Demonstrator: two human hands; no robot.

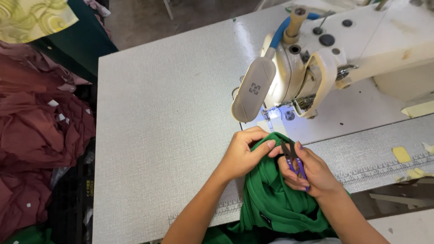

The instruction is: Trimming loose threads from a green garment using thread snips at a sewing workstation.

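A green fabric piece (275, 199) is bunched at the table's near edge, in front of a cream sewing machine (316, 58). My left hand (244, 153) pinches the top fold of the green fabric between thumb and fingers. My right hand (312, 171) grips small purple thread snips (294, 160), their dark blades pointing up at the fabric edge next to my left fingertips. Both hands meet just below the machine's needle area (275, 113).
The grey-white table (167, 126) stretches to the left. A heap of maroon fabric pieces (36, 135) lies off its left side. Yellow tape scraps (402, 154) and a printed ruler strip (379, 171) are on the right.
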